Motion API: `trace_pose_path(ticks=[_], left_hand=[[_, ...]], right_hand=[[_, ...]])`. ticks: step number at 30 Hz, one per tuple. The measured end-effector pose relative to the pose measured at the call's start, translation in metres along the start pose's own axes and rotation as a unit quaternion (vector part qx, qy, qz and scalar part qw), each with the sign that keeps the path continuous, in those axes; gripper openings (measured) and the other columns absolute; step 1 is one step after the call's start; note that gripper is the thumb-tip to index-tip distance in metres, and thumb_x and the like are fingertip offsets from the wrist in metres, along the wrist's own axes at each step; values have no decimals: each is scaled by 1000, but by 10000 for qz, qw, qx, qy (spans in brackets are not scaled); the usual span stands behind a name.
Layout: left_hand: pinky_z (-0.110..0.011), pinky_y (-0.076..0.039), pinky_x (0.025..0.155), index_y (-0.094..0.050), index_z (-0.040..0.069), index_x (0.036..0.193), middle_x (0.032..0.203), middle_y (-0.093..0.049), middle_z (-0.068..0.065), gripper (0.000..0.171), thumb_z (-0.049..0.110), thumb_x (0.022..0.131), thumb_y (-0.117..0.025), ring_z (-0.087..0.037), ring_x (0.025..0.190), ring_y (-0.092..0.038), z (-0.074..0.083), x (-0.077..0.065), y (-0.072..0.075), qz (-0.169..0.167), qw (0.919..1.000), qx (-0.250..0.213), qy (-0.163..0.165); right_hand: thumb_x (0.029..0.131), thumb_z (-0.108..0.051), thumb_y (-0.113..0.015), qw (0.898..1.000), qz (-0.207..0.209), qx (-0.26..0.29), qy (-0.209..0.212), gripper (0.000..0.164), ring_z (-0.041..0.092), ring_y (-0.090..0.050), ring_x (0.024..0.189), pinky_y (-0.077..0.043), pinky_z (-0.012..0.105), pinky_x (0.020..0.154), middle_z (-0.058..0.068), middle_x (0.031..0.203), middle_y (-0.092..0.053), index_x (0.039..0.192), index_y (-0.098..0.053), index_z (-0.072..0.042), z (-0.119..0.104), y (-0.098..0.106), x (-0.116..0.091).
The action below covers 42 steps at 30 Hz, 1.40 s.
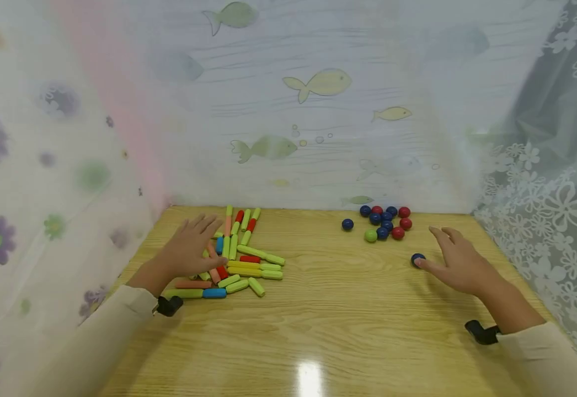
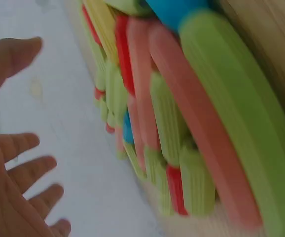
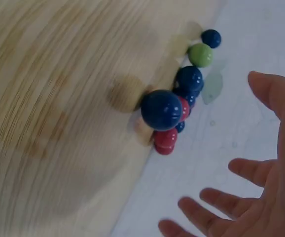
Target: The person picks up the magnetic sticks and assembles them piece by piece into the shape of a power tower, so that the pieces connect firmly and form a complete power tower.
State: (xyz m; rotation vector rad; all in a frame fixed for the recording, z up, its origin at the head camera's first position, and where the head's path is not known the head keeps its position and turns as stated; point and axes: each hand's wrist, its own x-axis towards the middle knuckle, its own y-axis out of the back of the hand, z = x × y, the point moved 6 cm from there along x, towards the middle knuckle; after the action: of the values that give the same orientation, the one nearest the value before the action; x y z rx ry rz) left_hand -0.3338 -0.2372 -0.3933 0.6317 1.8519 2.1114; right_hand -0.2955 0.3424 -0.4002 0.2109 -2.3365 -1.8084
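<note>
1. The nearest blue ball (image 1: 417, 256) sits on the bench (image 1: 318, 314) by the thumb of the right hand (image 1: 459, 264); that hand is spread, gripping nothing, and the right wrist view shows a gap between its fingertips and the ball.
2. Its glossy skin suggests something hard, light and slippery, likely to roll if nudged off-centre; thumb and fingertips on opposite sides of its middle should hold best.
3. The left hand (image 1: 189, 248) is also spread and holds nothing, over the sticks (image 1: 245, 272).
4. Those ribbed sticks look stiff and light, with better grip than the ball; pinch one across its middle. Some are joined end to end, and a joint may bend or part.
5. The other balls (image 1: 386, 216) lie near the bench's back edge, against the fish-print sheet (image 1: 268, 110).
6. Bare wood between sticks and balls, and towards the person, leaves room for moving; the side edges are tighter.
</note>
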Motion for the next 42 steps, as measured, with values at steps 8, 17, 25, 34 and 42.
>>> trace_pose_path(ticks=[8,17,25,34,42], left_hand=[[-59,-50,104,-71,15,130,139,-64,-10,40,28,92,-81,-37,132,-57,38,6,-16,-63,9767,-2050,-636],[-33,-57,86,-79,22,114,114,-70,10,23,22,91,-82,-13,101,-65,69,7,-34,-610,9582,-2647,-896],[-28,-57,79,-82,22,110,107,-69,10,19,16,93,-79,-10,97,-66,76,5,-46,-645,9648,-2249,-1197],[-25,-57,80,-81,27,105,107,-68,12,15,22,91,-82,-8,96,-67,79,3,-52,-413,9760,-1669,-1336],[-30,-58,86,-79,27,108,109,-71,12,17,26,91,-81,-8,100,-68,80,0,-50,-134,9808,-1411,-1337]], right_hand=[[100,-46,-67,9958,21,897,-203,78,52,-59,117,-54,62,86,37,144,-42,153,-41,4,4,-7,7],[97,-41,-72,9882,-72,1435,-527,67,48,-67,112,-59,56,86,35,138,-56,145,-55,2,11,-22,12],[98,-35,-72,9845,-64,1566,-781,54,48,-65,114,-59,54,87,30,132,-63,139,-63,-1,14,-32,12],[97,-35,-74,9781,-162,1938,-739,51,42,-68,111,-61,45,81,26,128,-67,136,-66,-4,1,-42,11],[97,-33,-74,9751,-244,2097,-682,48,39,-70,111,-61,37,75,25,130,-67,136,-67,-7,-13,-50,13]])
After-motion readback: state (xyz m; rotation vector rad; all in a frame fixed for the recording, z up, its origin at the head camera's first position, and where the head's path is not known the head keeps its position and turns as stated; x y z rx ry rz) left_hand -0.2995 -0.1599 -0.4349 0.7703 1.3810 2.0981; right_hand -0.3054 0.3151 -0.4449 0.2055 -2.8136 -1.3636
